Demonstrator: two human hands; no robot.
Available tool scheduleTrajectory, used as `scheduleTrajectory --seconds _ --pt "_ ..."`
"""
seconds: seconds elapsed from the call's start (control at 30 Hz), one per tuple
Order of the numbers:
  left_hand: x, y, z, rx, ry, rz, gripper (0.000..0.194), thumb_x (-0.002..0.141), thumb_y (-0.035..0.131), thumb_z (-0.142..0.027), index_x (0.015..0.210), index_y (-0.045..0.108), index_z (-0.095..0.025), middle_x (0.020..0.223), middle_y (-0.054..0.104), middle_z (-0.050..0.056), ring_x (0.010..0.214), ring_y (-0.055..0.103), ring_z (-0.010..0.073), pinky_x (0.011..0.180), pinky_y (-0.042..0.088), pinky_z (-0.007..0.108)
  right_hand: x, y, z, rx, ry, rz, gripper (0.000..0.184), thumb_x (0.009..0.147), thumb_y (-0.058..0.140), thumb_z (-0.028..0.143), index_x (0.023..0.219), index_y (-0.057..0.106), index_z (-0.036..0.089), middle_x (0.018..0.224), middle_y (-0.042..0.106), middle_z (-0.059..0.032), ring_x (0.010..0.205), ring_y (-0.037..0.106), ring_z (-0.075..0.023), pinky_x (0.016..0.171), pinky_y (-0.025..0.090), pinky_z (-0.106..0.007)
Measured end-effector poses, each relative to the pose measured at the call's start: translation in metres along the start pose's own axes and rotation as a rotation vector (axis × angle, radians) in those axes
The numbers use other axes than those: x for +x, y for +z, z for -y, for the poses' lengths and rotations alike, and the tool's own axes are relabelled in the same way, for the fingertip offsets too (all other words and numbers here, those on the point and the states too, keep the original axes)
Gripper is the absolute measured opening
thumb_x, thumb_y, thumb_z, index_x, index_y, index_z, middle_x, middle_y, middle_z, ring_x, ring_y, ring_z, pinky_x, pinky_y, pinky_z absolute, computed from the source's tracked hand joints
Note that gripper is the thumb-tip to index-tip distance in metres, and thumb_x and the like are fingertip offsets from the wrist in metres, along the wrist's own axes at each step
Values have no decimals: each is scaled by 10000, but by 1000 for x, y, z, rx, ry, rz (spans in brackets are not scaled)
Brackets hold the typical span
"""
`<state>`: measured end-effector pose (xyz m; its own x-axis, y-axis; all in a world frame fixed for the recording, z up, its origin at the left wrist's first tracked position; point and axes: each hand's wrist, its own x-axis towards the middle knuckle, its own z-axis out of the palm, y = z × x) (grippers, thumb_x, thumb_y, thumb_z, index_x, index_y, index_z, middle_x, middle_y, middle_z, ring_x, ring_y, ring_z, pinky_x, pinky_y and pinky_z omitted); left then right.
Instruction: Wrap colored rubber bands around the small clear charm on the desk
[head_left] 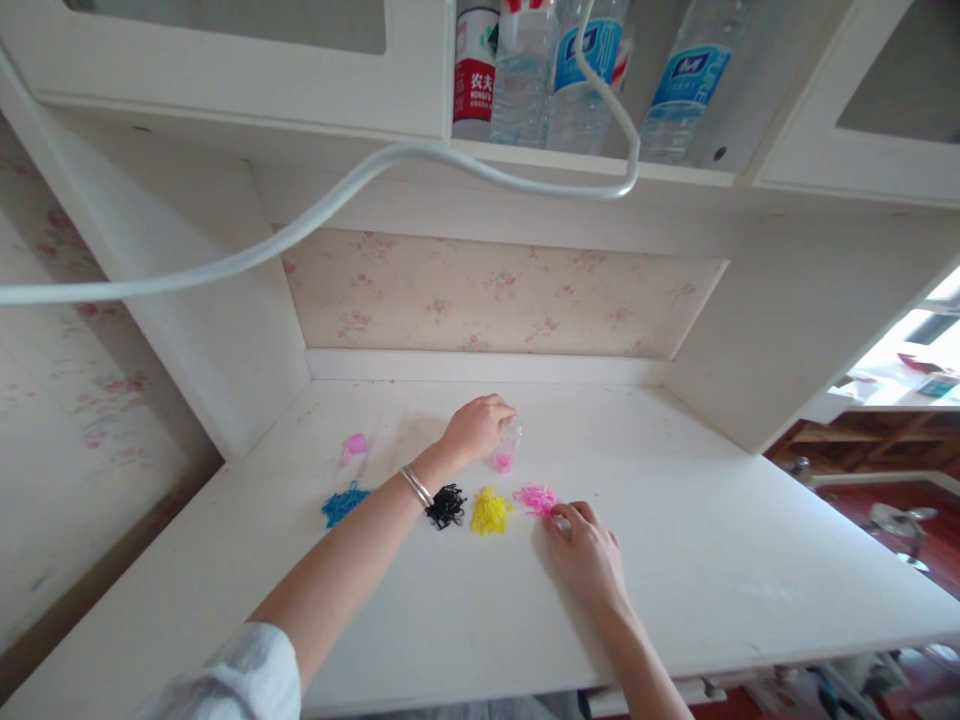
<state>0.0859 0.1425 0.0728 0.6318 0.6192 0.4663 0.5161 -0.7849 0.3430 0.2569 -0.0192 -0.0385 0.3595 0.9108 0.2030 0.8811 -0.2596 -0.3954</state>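
Observation:
My left hand [480, 428] is closed around the top of a small clear bottle [512, 436], which has some pink pieces [502, 463] at its bottom. At the near right edge of a pile of thin pink loop-like pieces [534, 498], the fingers of my right hand [589, 555] are pinched together on some of them. Left of that pile lie a yellow pile [490, 511] and a black pile [448, 507] of similar pieces. A blue pile [343, 504] lies farther left, partly behind my left forearm.
A pink cap-like item [355, 445] lies at the back left of the white desk [675, 560]. Overhead, a white cable [420, 152] crosses in front of a shelf with several bottles [592, 60]. White side panels [810, 300] flank the desk.

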Motion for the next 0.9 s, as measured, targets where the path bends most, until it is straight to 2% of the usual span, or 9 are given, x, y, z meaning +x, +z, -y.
scheduleTrajectory --seconds 0.17,0.23,0.3,0.4,0.53,0.63,0.73,0.9 --pt "-27 -17 -14 -168 -62 -169 272 927 415 -229 1048 657 -204 1022 647 32 944 588 138 876 444 254 -2 3 -5 54 -45 -28 326 880 371 414 946 672 309 1044 624 -8 858 618 -162 752 400 -288" --pt "-47 -24 -24 -251 -77 -181 267 930 410 -245 1014 659 -199 983 656 32 925 591 140 866 444 253 -2 5 -8 100 -43 -28 362 887 346 434 931 680 303 1034 625 -10 809 620 -153 740 411 -281" --pt "-70 -26 -33 -341 -98 -144 268 931 409 -266 987 664 -203 944 665 26 887 596 134 840 446 242 -2 7 -8 144 -35 -26 388 888 335 455 927 686 293 1023 625 -16 788 615 -155 727 419 -280" --pt "-104 -16 -43 -458 -189 -98 290 931 404 -310 972 672 -208 932 677 23 839 601 131 788 453 230 -1 9 -8 211 -21 -59 423 878 347 502 912 695 265 994 629 -38 761 601 -166 702 426 -284" --pt "-133 12 -45 -603 -349 -48 306 907 427 -349 975 676 -186 963 693 47 848 618 155 759 463 241 3 10 -7 343 8 -147 457 851 391 556 852 699 219 956 628 -57 646 557 -144 663 438 -285" --pt "-141 29 -47 -652 -423 -42 322 898 432 -367 996 669 -173 960 698 59 832 623 163 746 464 246 11 3 -2 408 19 -255 447 841 428 554 854 696 196 951 622 -58 590 518 -119 641 438 -277" --pt "-141 36 -50 -654 -415 -5 318 891 436 -367 1000 670 -182 939 699 47 807 615 158 741 454 246 26 -14 10 416 -35 -354 431 849 444 532 906 699 189 948 618 -63 582 496 -106 638 431 -269" --pt "-140 37 -54 -651 -451 46 293 869 458 -345 962 682 -180 859 692 31 742 590 149 703 433 243 66 -40 42 499 -144 -353 414 846 464 513 934 707 190 959 622 -67 598 502 -105 631 434 -264"
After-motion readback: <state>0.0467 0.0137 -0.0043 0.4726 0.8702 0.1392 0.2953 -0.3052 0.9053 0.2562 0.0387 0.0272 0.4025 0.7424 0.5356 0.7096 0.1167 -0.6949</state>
